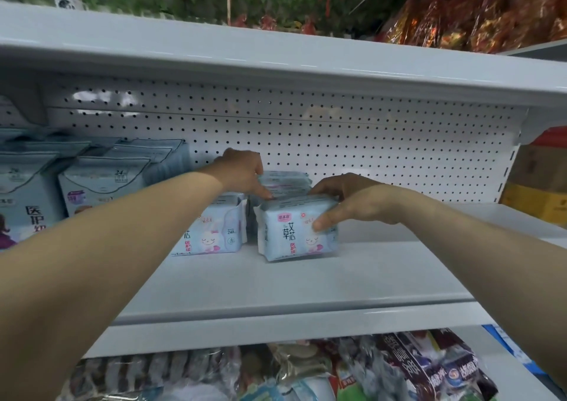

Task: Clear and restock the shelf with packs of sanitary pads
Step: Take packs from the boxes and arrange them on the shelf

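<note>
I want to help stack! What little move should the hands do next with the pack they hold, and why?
Probably nudge the front pack left, snug beside the other pack. The right hand grips it, the left hand touches its top, it stands slightly crooked, and a gap shows between the two packs.

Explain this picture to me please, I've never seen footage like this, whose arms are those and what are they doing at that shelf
There is no machine here: a person wears one wide-angle camera on the head, so you look down along their two bare arms. The right hand grips a pale blue pack of pads on the white shelf, thumb on its front. The left hand reaches to the packs' tops; whether it grips one I cannot tell. A second pack stands to the left, and a third pack shows behind. At far left stand bigger packs, and other goods lie on the shelf below.
</note>
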The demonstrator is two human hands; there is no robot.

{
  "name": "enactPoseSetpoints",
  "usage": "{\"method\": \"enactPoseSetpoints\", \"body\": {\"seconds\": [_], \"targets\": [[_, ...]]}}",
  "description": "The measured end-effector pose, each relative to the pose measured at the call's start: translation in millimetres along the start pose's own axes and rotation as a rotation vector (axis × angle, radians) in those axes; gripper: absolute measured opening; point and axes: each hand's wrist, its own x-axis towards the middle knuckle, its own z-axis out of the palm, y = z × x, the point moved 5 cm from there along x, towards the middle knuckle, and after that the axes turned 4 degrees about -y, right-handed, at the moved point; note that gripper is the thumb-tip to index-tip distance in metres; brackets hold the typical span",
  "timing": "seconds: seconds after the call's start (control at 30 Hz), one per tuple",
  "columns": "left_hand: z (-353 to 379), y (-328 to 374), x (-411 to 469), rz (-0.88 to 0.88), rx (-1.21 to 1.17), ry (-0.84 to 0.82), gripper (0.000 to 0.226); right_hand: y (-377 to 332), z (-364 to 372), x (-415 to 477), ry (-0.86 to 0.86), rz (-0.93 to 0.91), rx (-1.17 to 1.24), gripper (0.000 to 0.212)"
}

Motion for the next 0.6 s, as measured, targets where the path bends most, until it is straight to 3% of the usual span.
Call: {"method": "enactPoseSetpoints", "body": {"seconds": [0.1,0.3,0.6], "targets": [[-16.3,-8.3,-8.7,-0.014,-0.065,0.054,0.072,-6.6,5.8,8.1,0.039,-0.019,-0.04,0.062],[-31.5,-13.9,-20.9,0.008,-0.057,0.142,0.069,-16.1,17.0,18.8,0.142,-0.047,-0.265,0.061],[-36.1,7.0,-44.3,0.001,-0.018,0.147,0.078,-27.8,26.3,14.2,0.27,0.079,-0.42,0.072]]}}
